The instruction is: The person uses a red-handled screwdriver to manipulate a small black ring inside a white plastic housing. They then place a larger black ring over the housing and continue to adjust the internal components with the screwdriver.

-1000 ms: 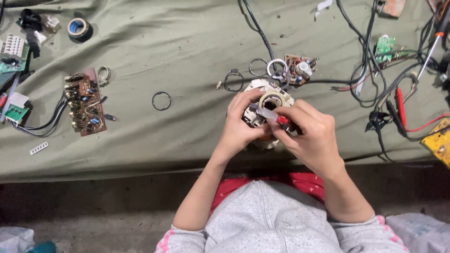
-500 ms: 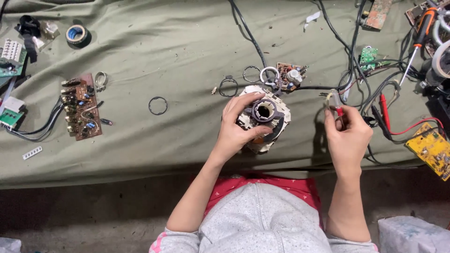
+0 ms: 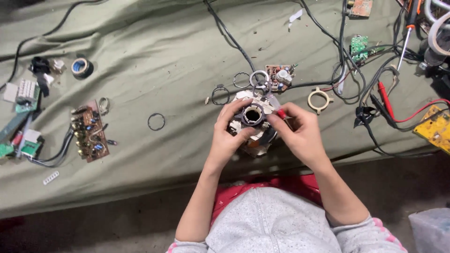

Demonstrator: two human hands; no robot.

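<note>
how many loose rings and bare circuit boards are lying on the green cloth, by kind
Loose rings: 5 – black ring, black clip ring, thin ring, silver ring, cream ring
Circuit boards: 4 – brown board, small board, green board, top-edge board
Total: 9

Left hand [image 3: 229,136] covers the motor's [image 3: 253,122] left side, the red tool's [image 3: 282,114] tip is hidden, and the yellow meter [image 3: 433,128] is cut off at the right edge.
</note>
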